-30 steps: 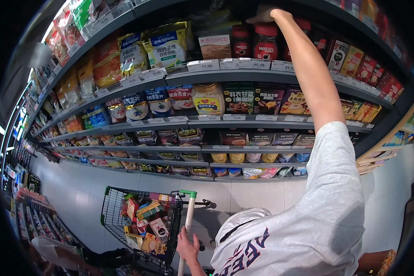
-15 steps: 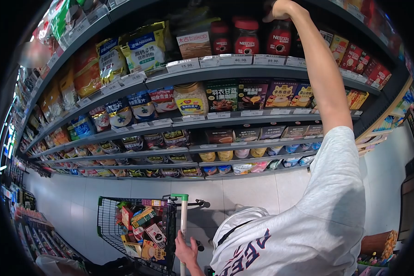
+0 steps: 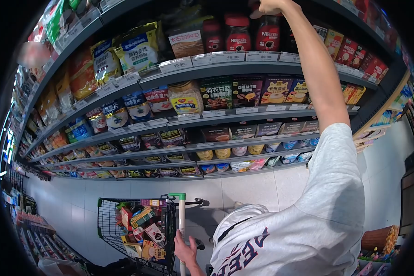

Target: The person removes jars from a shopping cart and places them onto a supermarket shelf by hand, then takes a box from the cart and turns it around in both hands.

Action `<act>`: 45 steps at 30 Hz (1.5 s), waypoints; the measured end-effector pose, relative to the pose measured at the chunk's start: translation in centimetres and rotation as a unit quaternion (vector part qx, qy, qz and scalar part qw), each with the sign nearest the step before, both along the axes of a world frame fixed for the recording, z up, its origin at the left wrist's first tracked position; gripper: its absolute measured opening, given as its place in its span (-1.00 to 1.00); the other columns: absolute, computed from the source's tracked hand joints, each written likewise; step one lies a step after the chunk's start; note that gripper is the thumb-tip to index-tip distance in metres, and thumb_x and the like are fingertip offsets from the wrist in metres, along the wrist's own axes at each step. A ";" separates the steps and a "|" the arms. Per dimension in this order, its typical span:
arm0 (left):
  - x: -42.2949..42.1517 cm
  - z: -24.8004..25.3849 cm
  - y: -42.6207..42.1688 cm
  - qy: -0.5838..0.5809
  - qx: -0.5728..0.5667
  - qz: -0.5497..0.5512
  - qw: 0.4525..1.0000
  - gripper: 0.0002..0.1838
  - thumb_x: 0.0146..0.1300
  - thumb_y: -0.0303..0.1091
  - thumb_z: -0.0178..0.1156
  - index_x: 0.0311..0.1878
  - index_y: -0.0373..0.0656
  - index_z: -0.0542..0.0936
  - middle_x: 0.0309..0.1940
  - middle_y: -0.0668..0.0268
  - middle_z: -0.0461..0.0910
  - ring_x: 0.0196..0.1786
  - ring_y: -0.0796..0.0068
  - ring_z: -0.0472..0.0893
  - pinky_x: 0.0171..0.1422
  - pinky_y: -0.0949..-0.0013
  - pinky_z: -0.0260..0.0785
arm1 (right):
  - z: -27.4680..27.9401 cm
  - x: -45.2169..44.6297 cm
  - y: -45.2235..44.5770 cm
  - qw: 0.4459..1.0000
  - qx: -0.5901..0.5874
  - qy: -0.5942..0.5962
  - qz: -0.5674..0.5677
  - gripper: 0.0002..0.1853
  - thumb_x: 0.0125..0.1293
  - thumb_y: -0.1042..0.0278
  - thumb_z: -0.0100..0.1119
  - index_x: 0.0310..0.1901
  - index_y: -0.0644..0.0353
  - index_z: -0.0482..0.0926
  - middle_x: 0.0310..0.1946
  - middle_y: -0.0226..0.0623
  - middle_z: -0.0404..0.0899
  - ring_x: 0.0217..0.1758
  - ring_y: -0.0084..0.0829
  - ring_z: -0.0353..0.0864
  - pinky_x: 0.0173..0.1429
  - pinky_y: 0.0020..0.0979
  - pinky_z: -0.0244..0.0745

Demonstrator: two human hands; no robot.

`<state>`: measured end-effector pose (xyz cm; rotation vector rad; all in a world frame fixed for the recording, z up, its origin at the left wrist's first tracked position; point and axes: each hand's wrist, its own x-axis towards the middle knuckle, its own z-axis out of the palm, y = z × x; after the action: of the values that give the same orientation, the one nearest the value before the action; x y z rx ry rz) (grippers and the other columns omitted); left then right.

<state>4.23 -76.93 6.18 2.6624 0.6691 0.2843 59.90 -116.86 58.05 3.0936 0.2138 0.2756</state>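
right hand (image 3: 269,6) at dark-topped, red-labelled glass Nescafé jar (image 3: 267,40), upright on far grey shelf (image 3: 262,67); grip hard to tell | risk: slipping fingers could tip it against red-lidded jar (image 3: 237,37), left | left hand (image 3: 185,249) curled round white handle (image 3: 182,216) | near-left black wire cart (image 3: 106,223) holds coloured boxes (image 3: 155,234)

Shelf (image 3: 244,67) of jars (image 3: 267,37), pouches (image 3: 137,49), boxes (image 3: 186,44) (price tags (image 3: 263,56) below)

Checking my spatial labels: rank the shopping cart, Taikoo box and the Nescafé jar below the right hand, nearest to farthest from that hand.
1. Nescafé jar: just below the right hand.
2. Taikoo box: same shelf, farther left.
3. Shopping cart: floor, lower left.
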 end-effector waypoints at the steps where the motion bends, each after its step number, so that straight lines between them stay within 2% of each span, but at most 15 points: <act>1: 0.0 0.0 0.0 0.000 0.001 0.002 1.000 -0.32 0.26 -0.14 0.34 0.44 -0.10 0.47 0.05 0.09 0.64 0.00 -0.08 0.71 -0.05 0.00 0.60 | -0.4 0.9 -0.6 0.998 -0.008 -0.050 0.030 -0.28 0.22 -0.24 0.44 0.33 0.02 0.65 0.11 -0.04 0.75 0.15 -0.03 0.70 0.22 -0.12 0.57; 3: 0.0 0.2 -0.2 0.000 0.002 0.005 1.000 -0.32 0.26 -0.13 0.34 0.43 -0.10 0.47 0.04 0.10 0.64 0.00 -0.08 0.71 -0.06 0.00 0.60 | -1.8 4.9 -3.3 0.984 -0.026 -0.152 0.091 -0.33 0.36 -0.27 0.28 0.30 0.07 0.66 0.14 -0.01 0.73 0.20 0.02 0.68 0.28 -0.12 0.53; 6: 0.1 0.2 -0.2 0.001 0.003 0.007 1.000 -0.33 0.26 -0.13 0.34 0.43 -0.10 0.47 0.04 0.11 0.64 -0.01 -0.07 0.71 -0.07 0.01 0.60 | -1.1 8.5 -6.6 0.987 0.002 -0.137 0.080 -0.39 0.53 -0.22 0.02 0.24 0.16 0.67 0.18 0.02 0.70 0.27 0.08 0.63 0.35 -0.12 0.46; 7: 0.1 0.1 -0.2 0.002 0.003 0.008 1.000 -0.33 0.26 -0.13 0.35 0.43 -0.10 0.47 0.03 0.11 0.64 -0.02 -0.07 0.71 -0.07 0.01 0.59 | -1.1 7.6 -7.1 0.985 -0.029 -0.167 0.027 -0.47 0.60 -0.07 -0.06 0.18 0.23 0.69 0.16 0.04 0.70 0.22 0.09 0.65 0.31 -0.10 0.49; 14: -0.1 -0.4 -0.1 0.000 -0.001 0.009 1.000 -0.33 0.26 -0.14 0.35 0.43 -0.11 0.47 0.01 0.11 0.63 -0.04 -0.07 0.71 -0.09 0.00 0.58 | -1.7 4.9 -12.9 0.996 0.058 -0.056 -0.031 -0.51 0.44 0.17 0.13 0.34 0.13 0.60 0.24 -0.02 0.67 0.16 0.01 0.71 0.20 -0.08 0.62; 16: 0.2 -0.1 -0.2 0.013 -0.011 0.014 1.000 -0.33 0.26 -0.17 0.35 0.43 -0.11 0.47 0.03 0.10 0.63 -0.01 -0.08 0.70 -0.05 0.01 0.58 | -4.2 15.2 -21.8 0.956 -0.284 -0.060 -0.042 -0.38 0.22 0.00 0.41 0.22 0.26 0.69 0.04 0.18 0.73 0.14 0.05 0.75 0.23 -0.07 0.66; 18: 0.3 0.5 -0.4 0.030 -0.031 0.023 0.999 -0.33 0.26 -0.24 0.35 0.45 -0.13 0.46 0.07 0.07 0.63 0.06 -0.09 0.69 0.03 0.03 0.57 | -4.5 10.0 -18.6 0.988 -0.076 -0.048 -0.125 -0.42 0.20 0.16 0.42 0.24 0.22 0.68 0.02 0.17 0.74 0.10 0.05 0.75 0.20 -0.10 0.68; 19: 0.3 0.5 -0.4 0.027 -0.028 0.018 0.999 -0.33 0.26 -0.24 0.35 0.44 -0.14 0.46 0.06 0.06 0.63 0.06 -0.10 0.69 0.03 0.03 0.57 | -4.4 4.0 -14.4 0.993 -0.026 -0.077 -0.086 -0.34 0.16 0.32 0.44 0.37 0.00 0.61 0.06 0.14 0.72 0.10 0.08 0.73 0.22 -0.12 0.67; 22: 0.3 0.5 -0.4 0.019 -0.024 0.010 0.999 -0.33 0.26 -0.26 0.35 0.44 -0.16 0.46 0.06 0.04 0.64 0.06 -0.11 0.69 0.05 0.03 0.57 | -5.6 4.8 -15.0 0.992 0.010 -0.101 -0.076 -0.19 0.16 0.46 0.41 0.50 -0.24 0.48 0.14 0.11 0.69 0.12 0.08 0.72 0.23 -0.11 0.66; 23: 0.3 0.5 -0.5 0.017 -0.026 0.010 0.999 -0.33 0.26 -0.26 0.34 0.45 -0.17 0.46 0.06 0.04 0.64 0.06 -0.11 0.69 0.05 0.03 0.57 | -2.2 -2.3 -9.7 0.993 0.052 0.018 -0.102 -0.43 0.32 0.32 0.24 0.40 0.03 0.56 0.25 -0.07 0.68 0.16 -0.05 0.72 0.15 -0.09 0.68; 32: 0.3 0.6 -0.6 0.022 -0.035 0.013 0.999 -0.31 0.24 -0.30 0.35 0.45 -0.19 0.45 0.10 0.01 0.64 0.09 -0.14 0.68 0.11 0.03 0.57 | -4.7 6.6 -15.4 0.992 -0.088 -0.089 -0.017 -0.34 0.22 0.45 0.29 0.42 -0.07 0.55 0.31 -0.08 0.62 0.24 0.04 0.68 0.14 -0.17 0.72; 38: 0.3 0.5 -0.5 0.029 -0.028 0.013 0.999 -0.30 0.24 -0.29 0.35 0.46 -0.18 0.44 0.08 0.02 0.63 0.08 -0.14 0.67 0.10 0.01 0.56 | -4.2 4.1 -13.4 0.993 -0.031 -0.080 -0.081 -0.30 0.20 0.48 0.27 0.45 -0.09 0.52 0.28 -0.14 0.66 0.24 -0.01 0.70 0.15 -0.15 0.71; 41: 0.3 0.4 -0.4 0.019 -0.025 0.006 0.999 -0.30 0.23 -0.29 0.35 0.46 -0.16 0.44 0.07 0.03 0.63 0.07 -0.14 0.67 0.08 0.00 0.56 | -3.7 2.0 -11.7 0.991 -0.004 -0.071 -0.111 -0.31 0.21 0.43 0.30 0.44 -0.05 0.52 0.27 -0.08 0.66 0.24 -0.05 0.71 0.15 -0.10 0.71; 44: 0.0 0.1 -0.3 0.000 -0.006 -0.003 1.000 -0.30 0.23 -0.23 0.34 0.45 -0.14 0.45 0.02 0.06 0.63 0.01 -0.13 0.69 -0.01 -0.01 0.57 | -7.4 9.0 -17.9 0.977 -0.041 -0.206 -0.023 -0.14 0.22 0.52 0.35 0.56 -0.32 0.38 0.21 0.09 0.66 0.14 0.07 0.72 0.22 -0.08 0.66; 45: 0.0 -0.1 -0.2 -0.007 0.004 -0.007 1.000 -0.30 0.23 -0.21 0.34 0.45 -0.14 0.45 0.00 0.07 0.63 -0.02 -0.13 0.70 -0.05 -0.01 0.57 | -6.1 6.0 -15.7 0.986 -0.013 -0.139 -0.087 -0.22 0.28 0.54 0.30 0.54 -0.22 0.41 0.21 0.16 0.64 0.17 0.08 0.70 0.23 -0.07 0.65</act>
<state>4.27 -77.10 6.10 2.6688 0.6454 0.3003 65.92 -132.56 51.95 2.9750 -0.0591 0.6813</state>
